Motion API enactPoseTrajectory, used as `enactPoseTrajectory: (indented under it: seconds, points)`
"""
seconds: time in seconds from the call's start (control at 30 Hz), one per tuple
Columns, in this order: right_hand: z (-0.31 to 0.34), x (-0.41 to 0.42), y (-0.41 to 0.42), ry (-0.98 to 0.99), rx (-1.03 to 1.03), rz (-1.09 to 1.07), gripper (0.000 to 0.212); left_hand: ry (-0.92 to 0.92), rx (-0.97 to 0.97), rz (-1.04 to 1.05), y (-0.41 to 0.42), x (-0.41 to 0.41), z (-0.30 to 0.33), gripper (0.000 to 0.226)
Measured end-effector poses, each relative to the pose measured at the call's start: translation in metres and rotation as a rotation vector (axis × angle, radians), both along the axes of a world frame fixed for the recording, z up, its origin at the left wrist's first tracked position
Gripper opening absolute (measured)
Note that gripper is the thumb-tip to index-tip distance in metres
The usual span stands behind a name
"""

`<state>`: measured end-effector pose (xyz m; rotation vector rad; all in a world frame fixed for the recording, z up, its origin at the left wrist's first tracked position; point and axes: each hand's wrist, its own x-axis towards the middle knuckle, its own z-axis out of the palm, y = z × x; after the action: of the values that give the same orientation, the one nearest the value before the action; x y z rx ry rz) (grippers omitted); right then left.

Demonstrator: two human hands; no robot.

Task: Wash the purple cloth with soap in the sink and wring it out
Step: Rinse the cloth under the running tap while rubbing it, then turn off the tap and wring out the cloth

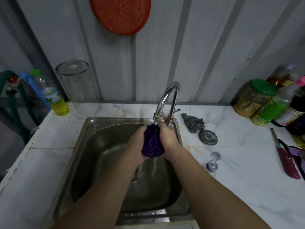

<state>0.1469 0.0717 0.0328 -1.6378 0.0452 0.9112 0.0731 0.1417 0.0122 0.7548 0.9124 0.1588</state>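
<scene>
Purple cloth: bunched, under faucet spout, above steel sink; water runs off its lower end; L hand & R hand clasp it from either side; steel-wool scourer on desk, R of faucet.

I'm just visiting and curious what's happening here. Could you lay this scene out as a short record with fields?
Activity: washing a cloth under the tap
Left hand: grips the cloth's left side
Right hand: grips its right side
Cloth: purple, bunched between both hands
Water: running, streaming off the cloth into the sink
Right of sink: scourer, round lid, jars and bottles
Left of sink: bottle of yellow liquid, upturned glass jar
</scene>
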Motion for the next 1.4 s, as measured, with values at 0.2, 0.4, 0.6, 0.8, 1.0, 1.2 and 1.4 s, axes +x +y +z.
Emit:
enactPoseTrajectory:
  seconds: [0.2, 0.4, 0.6, 0.8, 1.0, 1.2, 1.4]
  points:
    - [0.025, 0.008, -0.011, 0.085, 0.021, 0.136, 0.059, -0.088, -0.035, -0.12, 0.005, 0.0, -0.01, 0.057]
    - [0.068, 0.05, -0.027, -0.034, -0.134, 0.259, 0.03, -0.087, -0.072, 0.05, 0.005, 0.005, -0.009, 0.03]
    - [0.086, 0.107, -0.036, -0.299, -0.242, 0.261, 0.024, -0.115, -0.056, 0.009, 0.004, 0.011, 0.002, 0.024]
    - [0.064, 0.141, -0.036, -0.598, -0.547, 0.492, 0.031, -0.116, 0.007, 0.005, 0.005, 0.018, 0.005, 0.017]
    - [0.026, 0.168, -0.013, -0.195, -0.186, 0.168, 0.007, -0.128, 0.033, 0.032, 0.008, 0.029, 0.001, 0.021]
    - [0.009, 0.178, 0.002, -0.035, -0.048, 0.099, 0.022, -0.104, 0.04, 0.05, 0.01, 0.035, -0.007, 0.021]
    - [0.011, 0.181, 0.017, 0.045, 0.031, 0.317, 0.071, -0.14, 0.002, 0.031, 0.014, 0.03, -0.011, 0.027]
